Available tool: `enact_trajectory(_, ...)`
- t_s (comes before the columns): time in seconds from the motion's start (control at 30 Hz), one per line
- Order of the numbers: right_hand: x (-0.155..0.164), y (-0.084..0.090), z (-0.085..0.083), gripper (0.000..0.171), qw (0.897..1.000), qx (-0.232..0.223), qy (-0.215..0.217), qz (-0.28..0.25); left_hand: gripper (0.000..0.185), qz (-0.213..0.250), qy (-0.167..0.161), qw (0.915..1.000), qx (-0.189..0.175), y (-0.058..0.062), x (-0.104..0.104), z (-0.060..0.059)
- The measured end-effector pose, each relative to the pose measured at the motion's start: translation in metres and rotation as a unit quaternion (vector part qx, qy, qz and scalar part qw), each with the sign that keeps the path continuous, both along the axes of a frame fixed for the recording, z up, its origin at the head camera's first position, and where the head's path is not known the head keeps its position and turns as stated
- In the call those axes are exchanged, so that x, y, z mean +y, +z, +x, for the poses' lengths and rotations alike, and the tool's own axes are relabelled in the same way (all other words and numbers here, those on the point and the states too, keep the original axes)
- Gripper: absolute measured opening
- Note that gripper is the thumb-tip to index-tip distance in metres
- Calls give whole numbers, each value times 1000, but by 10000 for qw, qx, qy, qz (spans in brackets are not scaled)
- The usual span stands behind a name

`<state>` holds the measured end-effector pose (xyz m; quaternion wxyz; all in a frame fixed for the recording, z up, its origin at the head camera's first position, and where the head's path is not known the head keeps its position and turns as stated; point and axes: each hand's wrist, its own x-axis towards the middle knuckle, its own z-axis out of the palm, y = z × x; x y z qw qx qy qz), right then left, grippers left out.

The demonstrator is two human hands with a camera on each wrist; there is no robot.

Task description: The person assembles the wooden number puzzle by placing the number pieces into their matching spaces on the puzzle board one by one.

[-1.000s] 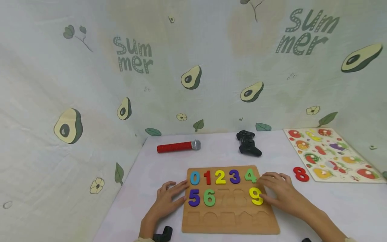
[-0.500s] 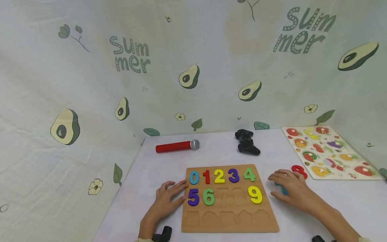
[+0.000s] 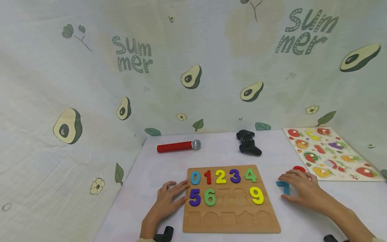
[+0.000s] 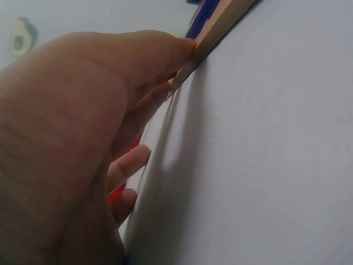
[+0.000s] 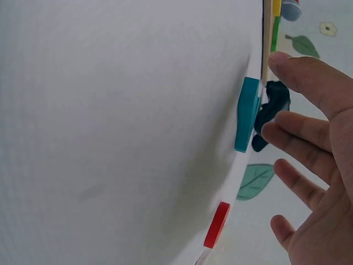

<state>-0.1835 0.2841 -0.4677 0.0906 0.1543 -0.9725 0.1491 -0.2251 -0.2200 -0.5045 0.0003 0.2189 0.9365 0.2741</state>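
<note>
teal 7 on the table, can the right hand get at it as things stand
Probably yes. The teal 7 lies flat on the table, right of the wooden number board. The right hand is spread just beside it, and nothing lies between them.

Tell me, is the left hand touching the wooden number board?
Touching. The left wrist view shows the left hand with a fingertip pressed against the edge of the wooden board; the head view agrees.

Head view looks down over the table (image 3: 217, 151); wrist views skim its surface.
</note>
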Motion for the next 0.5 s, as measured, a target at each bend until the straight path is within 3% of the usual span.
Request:
enact_trajectory(0.3,11,-1,1,59,9999,25,115,-53,47,-97,43,9999,25,4,-1,-1)
enact_trajectory(0.5,15,-3,1,58,9998,-209,39,19,49,-45,7,10000,-27,-1,-1,-1)
